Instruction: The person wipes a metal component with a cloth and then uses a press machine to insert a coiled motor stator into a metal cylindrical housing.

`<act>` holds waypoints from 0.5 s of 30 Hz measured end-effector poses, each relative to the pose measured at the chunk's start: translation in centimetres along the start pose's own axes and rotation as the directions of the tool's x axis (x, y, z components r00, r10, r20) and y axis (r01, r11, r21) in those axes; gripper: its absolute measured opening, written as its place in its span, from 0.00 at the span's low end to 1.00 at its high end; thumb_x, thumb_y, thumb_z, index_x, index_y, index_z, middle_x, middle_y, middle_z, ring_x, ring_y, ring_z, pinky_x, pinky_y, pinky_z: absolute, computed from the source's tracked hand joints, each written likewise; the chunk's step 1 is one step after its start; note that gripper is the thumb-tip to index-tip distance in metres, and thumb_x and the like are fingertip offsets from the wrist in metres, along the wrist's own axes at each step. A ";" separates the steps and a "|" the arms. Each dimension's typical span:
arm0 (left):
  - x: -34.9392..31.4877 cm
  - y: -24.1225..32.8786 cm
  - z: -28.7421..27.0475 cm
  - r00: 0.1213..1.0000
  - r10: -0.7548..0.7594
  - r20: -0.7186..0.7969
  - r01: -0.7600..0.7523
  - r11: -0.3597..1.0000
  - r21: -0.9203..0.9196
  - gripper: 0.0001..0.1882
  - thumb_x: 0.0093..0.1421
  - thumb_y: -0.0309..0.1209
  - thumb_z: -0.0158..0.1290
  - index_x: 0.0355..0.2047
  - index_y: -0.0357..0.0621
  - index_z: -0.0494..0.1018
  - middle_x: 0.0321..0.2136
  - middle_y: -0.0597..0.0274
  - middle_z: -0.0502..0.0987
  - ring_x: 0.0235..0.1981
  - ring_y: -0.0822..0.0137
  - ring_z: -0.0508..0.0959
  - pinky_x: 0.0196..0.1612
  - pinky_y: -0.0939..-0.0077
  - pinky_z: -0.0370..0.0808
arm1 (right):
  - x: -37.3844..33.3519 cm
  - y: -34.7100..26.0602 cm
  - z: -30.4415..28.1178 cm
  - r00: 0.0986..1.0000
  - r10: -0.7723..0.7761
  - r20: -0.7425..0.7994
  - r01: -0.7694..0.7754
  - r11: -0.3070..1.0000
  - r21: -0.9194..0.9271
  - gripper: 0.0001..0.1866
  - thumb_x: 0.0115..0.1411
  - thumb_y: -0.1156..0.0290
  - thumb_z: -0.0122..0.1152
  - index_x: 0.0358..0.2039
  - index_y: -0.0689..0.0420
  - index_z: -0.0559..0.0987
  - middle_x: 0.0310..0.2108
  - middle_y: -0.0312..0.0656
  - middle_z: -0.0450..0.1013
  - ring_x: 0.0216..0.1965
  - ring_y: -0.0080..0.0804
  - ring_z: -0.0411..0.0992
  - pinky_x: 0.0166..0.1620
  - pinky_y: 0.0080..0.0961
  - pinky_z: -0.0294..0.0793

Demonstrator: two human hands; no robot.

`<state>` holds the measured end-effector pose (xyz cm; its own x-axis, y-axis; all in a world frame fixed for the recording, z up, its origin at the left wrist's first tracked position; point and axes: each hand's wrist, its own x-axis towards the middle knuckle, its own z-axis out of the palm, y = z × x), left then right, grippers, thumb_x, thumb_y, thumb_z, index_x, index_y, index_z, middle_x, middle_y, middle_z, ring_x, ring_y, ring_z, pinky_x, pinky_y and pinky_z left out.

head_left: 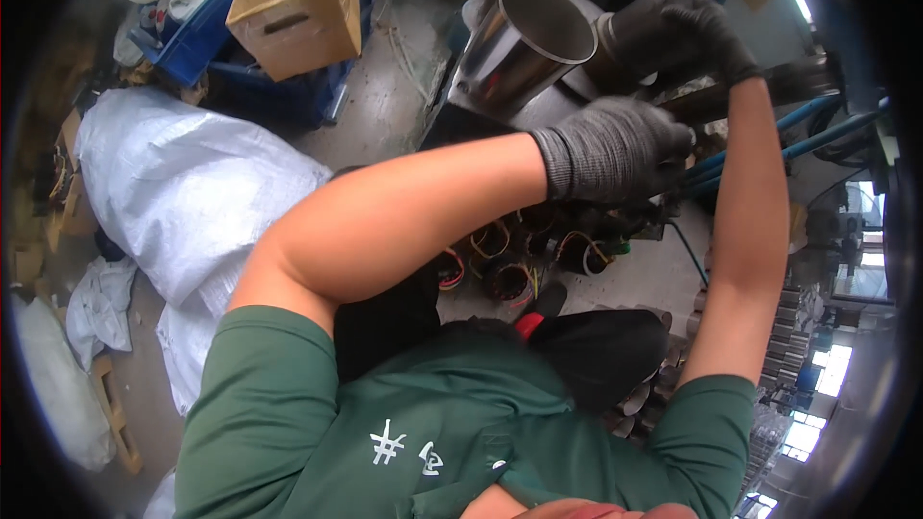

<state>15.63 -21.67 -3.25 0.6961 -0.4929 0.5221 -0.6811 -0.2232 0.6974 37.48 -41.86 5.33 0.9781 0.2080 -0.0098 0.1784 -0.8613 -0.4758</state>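
My left hand, in a grey knit glove, reaches across to the middle right with its fingers curled in. A small pale tip shows at its far side, but what the fingers hold is hidden. Farther up and right, my right hand, gloved too, bends over the end of a dark metal cylinder lying on its side, and grips it there; its fingers are partly blurred. Beside that cylinder, a shiny open-topped metal cylinder stands tilted on a metal surface, left of and beyond my left hand.
Below my left forearm sit several wire-wound motor parts with coloured leads. A large white sack bulges at the left. A cardboard box rests on blue crates at the back left. Blue hoses run at the right, above stacked metal cylinders.
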 end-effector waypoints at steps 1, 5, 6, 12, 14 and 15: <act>-0.9 0.7 -1.0 0.994 0.079 -0.075 -0.079 0.997 -0.004 0.12 0.63 0.39 0.60 0.41 0.45 0.81 0.35 0.51 0.83 0.40 0.53 0.83 0.46 0.61 0.79 | 0.0 -0.1 -1.0 0.986 -0.124 0.108 0.160 0.872 -0.463 0.25 0.63 0.62 0.68 0.59 0.52 0.74 0.55 0.47 0.74 0.53 0.42 0.76 0.59 0.44 0.78; -4.0 1.2 -5.7 0.934 0.181 -0.309 -0.194 0.981 -0.011 0.11 0.63 0.39 0.61 0.41 0.48 0.81 0.33 0.56 0.83 0.35 0.59 0.84 0.40 0.66 0.82 | 2.6 6.2 -3.4 0.727 -0.660 0.189 0.523 0.353 -0.776 0.27 0.67 0.73 0.59 0.66 0.48 0.70 0.60 0.41 0.72 0.55 0.36 0.75 0.58 0.33 0.77; -4.7 1.1 -7.9 0.951 0.147 -0.270 -0.139 0.989 0.052 0.14 0.65 0.44 0.58 0.43 0.51 0.82 0.35 0.57 0.84 0.39 0.60 0.85 0.42 0.66 0.83 | 1.9 4.5 -2.5 0.668 -0.743 0.041 0.497 0.403 -0.768 0.26 0.66 0.73 0.60 0.65 0.49 0.71 0.59 0.41 0.73 0.54 0.37 0.75 0.57 0.33 0.77; -10.1 2.2 -12.6 0.908 0.020 -0.418 -0.068 0.993 -0.100 0.12 0.63 0.40 0.61 0.42 0.50 0.82 0.32 0.56 0.84 0.35 0.59 0.85 0.42 0.67 0.83 | -16.0 -4.3 9.8 0.593 -0.796 -0.123 0.742 0.599 -0.301 0.24 0.57 0.74 0.66 0.55 0.54 0.76 0.49 0.45 0.76 0.48 0.43 0.76 0.52 0.37 0.77; -11.4 2.0 -13.2 0.894 0.021 -0.448 -0.047 0.998 -0.046 0.11 0.63 0.40 0.61 0.41 0.49 0.82 0.32 0.56 0.84 0.35 0.59 0.85 0.41 0.67 0.83 | -19.4 -5.5 17.4 0.543 -0.830 0.124 0.838 0.545 -0.022 0.23 0.54 0.74 0.68 0.52 0.55 0.78 0.46 0.47 0.77 0.46 0.45 0.77 0.50 0.39 0.77; -11.7 1.4 -13.1 0.891 0.027 -0.453 -0.053 0.998 -0.045 0.11 0.63 0.39 0.61 0.41 0.49 0.82 0.31 0.56 0.83 0.35 0.59 0.85 0.41 0.67 0.83 | -21.2 -5.1 21.4 0.506 -0.818 0.274 0.828 0.550 0.111 0.22 0.52 0.75 0.69 0.50 0.56 0.79 0.44 0.47 0.78 0.45 0.46 0.77 0.49 0.39 0.78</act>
<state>9.50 -5.20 -1.90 0.7048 -0.0641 0.7065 -0.7062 -0.1584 0.6901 13.58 -31.95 -10.86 0.3196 0.9367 0.1432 0.8959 -0.2495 -0.3675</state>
